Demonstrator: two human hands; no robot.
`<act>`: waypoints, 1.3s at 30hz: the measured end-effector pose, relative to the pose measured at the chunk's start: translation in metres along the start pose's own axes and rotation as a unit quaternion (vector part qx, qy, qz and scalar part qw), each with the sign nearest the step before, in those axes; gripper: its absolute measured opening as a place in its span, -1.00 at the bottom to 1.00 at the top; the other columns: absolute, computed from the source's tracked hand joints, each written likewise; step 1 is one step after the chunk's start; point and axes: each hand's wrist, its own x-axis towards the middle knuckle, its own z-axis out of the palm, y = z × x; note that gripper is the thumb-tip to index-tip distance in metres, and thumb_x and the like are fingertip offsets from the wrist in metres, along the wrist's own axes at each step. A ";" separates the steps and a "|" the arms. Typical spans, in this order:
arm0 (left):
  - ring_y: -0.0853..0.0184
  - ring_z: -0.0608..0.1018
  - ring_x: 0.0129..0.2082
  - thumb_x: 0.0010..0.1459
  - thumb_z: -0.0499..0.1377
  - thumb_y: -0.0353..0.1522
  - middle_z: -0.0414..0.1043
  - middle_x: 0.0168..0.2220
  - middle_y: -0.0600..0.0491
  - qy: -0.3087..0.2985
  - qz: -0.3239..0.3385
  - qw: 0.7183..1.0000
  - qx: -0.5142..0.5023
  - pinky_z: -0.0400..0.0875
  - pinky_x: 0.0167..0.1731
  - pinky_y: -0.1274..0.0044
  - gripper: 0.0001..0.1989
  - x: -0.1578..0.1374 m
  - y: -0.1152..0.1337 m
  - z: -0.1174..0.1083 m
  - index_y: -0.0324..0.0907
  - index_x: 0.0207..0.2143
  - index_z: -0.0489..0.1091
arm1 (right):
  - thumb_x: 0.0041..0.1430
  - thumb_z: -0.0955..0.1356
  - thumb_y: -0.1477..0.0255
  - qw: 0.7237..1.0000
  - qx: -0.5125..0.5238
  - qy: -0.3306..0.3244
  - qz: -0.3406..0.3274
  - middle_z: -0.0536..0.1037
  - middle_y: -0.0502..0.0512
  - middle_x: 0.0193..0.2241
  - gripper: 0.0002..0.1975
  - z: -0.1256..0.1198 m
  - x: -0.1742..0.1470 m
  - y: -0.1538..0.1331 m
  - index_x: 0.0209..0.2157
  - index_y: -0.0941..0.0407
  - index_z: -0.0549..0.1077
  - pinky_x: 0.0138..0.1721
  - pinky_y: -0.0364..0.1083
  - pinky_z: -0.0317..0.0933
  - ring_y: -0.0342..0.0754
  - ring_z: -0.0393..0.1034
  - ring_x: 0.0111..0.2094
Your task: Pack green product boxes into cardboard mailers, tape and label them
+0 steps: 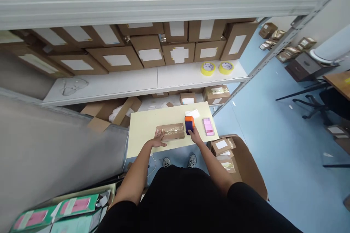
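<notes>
On the pale yellow table (144, 123) lies a long cardboard box (175, 131) with shiny clear tape across its top. My left hand (157, 139) rests flat on the box's left end, fingers stretched out. At the box's right end, my right hand (195, 135) is closed around an orange and dark-blue handheld device (189, 124), whose exact kind I cannot make out. White paper slips (193, 113) lie just behind the device. A pink item (208, 126), blurred out, sits to the right of that hand.
Shelving (131, 83) full of labelled cartons rises behind the table, with two yellow tape rolls (208, 68) on one shelf. A large open carton (250, 167) holding small boxes stands at the right. Pink and green packages (76, 205) lie at the lower left.
</notes>
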 end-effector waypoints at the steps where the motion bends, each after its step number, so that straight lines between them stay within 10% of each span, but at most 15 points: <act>1: -0.18 -0.63 0.43 -0.11 0.26 0.21 -0.73 0.49 -0.24 -0.004 0.003 1.000 -0.005 -0.27 0.41 0.07 0.43 -0.001 0.001 -0.001 -0.30 0.52 -0.43 | 0.28 0.28 0.18 0.999 0.028 -0.015 -0.017 0.51 0.11 -0.19 -0.66 0.008 -0.002 -0.012 -0.01 0.07 0.35 -0.07 0.06 0.35 0.10 0.43 -0.15; 7: -0.15 -0.57 0.46 -0.17 0.34 0.09 -0.67 0.50 -0.24 0.023 0.003 0.998 -0.050 -0.17 0.41 0.11 0.41 -0.004 0.002 0.000 -0.30 0.53 -0.31 | 0.22 0.38 0.04 0.991 0.013 -0.113 -0.067 0.56 0.09 -0.20 -0.55 0.052 -0.006 -0.074 -0.02 0.06 0.42 -0.11 0.00 0.34 0.08 0.45 -0.16; 12: -0.15 -0.39 0.50 -0.24 0.35 0.02 -0.44 0.53 -0.21 0.060 0.035 0.992 -0.102 -0.06 0.38 0.06 0.28 -0.008 0.001 0.004 -0.20 0.50 -0.03 | 0.23 0.36 0.01 0.992 -0.026 -0.118 -0.037 0.61 0.14 -0.20 -0.55 0.053 -0.008 -0.068 -0.08 0.08 0.48 -0.08 0.04 0.36 0.13 0.50 -0.14; 22: 0.12 0.49 0.23 0.19 0.16 -0.05 0.53 0.19 -0.08 0.300 0.036 0.903 -0.306 0.31 0.22 0.39 -0.46 -0.018 0.036 -0.029 -0.15 0.08 0.56 | 0.18 0.39 0.00 0.984 0.036 -0.163 -0.067 0.62 0.16 -0.12 -0.50 0.033 -0.018 -0.058 -0.06 0.10 0.50 0.02 0.07 0.37 0.14 0.51 -0.07; 32: 0.15 0.62 -0.16 -0.12 0.45 -0.09 0.68 -0.20 -0.11 0.192 0.166 0.864 -0.435 0.46 -0.08 0.40 -0.57 -0.015 0.074 -0.058 -0.23 -0.28 0.68 | 0.20 0.39 0.02 0.979 0.017 -0.185 -0.084 0.61 0.11 -0.17 -0.54 0.028 -0.022 -0.059 -0.07 0.10 0.49 -0.04 0.03 0.38 0.10 0.48 -0.12; 39: 0.21 0.61 -0.27 -0.08 0.42 -0.16 0.66 -0.37 -0.04 0.259 0.155 0.858 -0.415 0.46 -0.14 0.42 -0.73 -0.012 0.075 -0.056 -0.20 -0.44 0.65 | 0.24 0.36 0.03 0.983 -0.056 -0.151 -0.093 0.61 0.10 -0.17 -0.56 0.030 -0.026 -0.070 -0.06 0.07 0.49 -0.07 0.02 0.38 0.09 0.48 -0.14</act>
